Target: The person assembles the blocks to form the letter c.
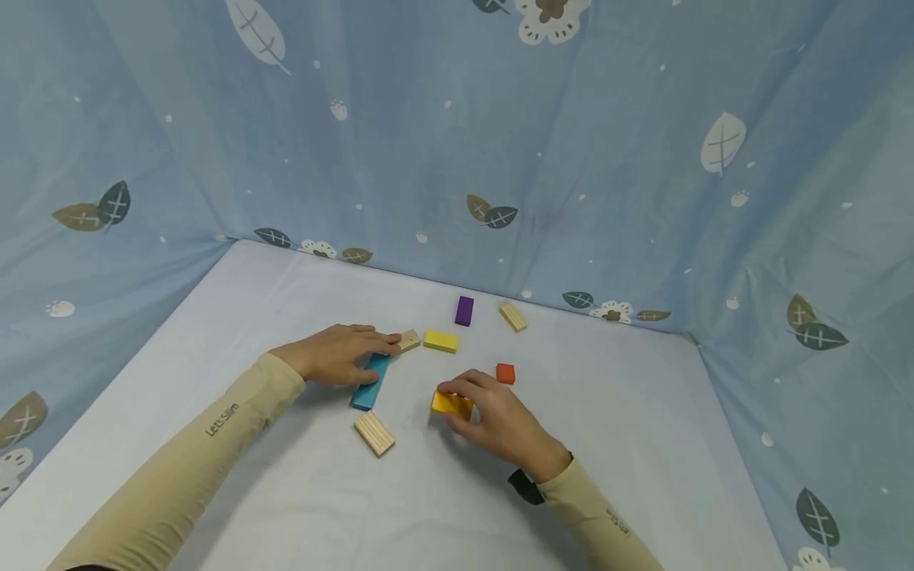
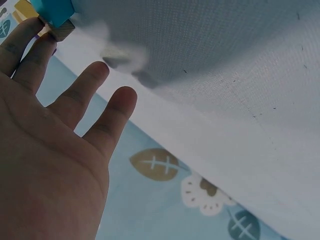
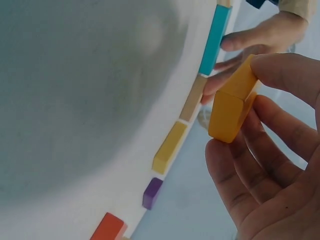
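My right hand pinches an orange-yellow block between thumb and fingertips. The right wrist view shows the block raised off the white tabletop, one side seemingly curved inward. My left hand reaches over a long blue block with its fingers extended and spread. Its fingertips touch a plain wooden block just beyond the blue one, and the thumb lies at the blue block's side. In the left wrist view, blue block and wooden block sit at the fingertips.
A yellow block lies right of the left fingertips. Farther back are a purple block and a wooden block. A red block lies beyond the right hand, a ridged wooden block nearer. Blue patterned curtain borders the table.
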`<state>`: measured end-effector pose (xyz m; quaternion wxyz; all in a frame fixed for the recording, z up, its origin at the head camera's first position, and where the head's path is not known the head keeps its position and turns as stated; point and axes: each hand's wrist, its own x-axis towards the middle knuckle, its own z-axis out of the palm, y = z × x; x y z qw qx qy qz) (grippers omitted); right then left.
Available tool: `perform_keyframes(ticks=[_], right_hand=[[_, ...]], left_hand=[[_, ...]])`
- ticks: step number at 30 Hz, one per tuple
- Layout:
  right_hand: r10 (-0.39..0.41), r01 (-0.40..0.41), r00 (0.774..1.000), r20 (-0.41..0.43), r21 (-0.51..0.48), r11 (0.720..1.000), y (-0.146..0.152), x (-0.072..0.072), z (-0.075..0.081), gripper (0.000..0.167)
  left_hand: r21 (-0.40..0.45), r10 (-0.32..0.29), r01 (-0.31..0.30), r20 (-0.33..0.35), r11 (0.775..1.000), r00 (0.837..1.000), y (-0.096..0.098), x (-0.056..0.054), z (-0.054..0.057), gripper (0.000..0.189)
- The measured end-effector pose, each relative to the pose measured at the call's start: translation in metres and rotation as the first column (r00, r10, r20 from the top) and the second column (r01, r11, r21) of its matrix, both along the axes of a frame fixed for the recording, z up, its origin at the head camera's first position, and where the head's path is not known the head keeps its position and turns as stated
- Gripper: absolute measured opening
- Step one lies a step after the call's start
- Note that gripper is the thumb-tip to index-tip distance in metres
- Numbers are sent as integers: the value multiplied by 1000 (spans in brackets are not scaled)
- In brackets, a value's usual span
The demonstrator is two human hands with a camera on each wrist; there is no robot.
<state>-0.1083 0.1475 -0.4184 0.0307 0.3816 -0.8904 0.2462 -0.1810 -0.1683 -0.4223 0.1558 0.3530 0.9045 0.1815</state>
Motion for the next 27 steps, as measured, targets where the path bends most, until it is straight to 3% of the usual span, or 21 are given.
perform_keyframes(ticks=[9,17,27], right_hand=[[48,-48,999,0,22,999,-8,6,-5,37],[83,-93,992,93,106,990,-18,14,-10,34],[126,-145,985,115,176,974,-28,20,-15,35]], left_hand=[[1,-1,1,4,1000,1000,0,0,0,53],[6,-1,1,-19,1000,1000,0,0,0,52],[-5,8,-8,-12,1000,1000,1,1,2,52]])
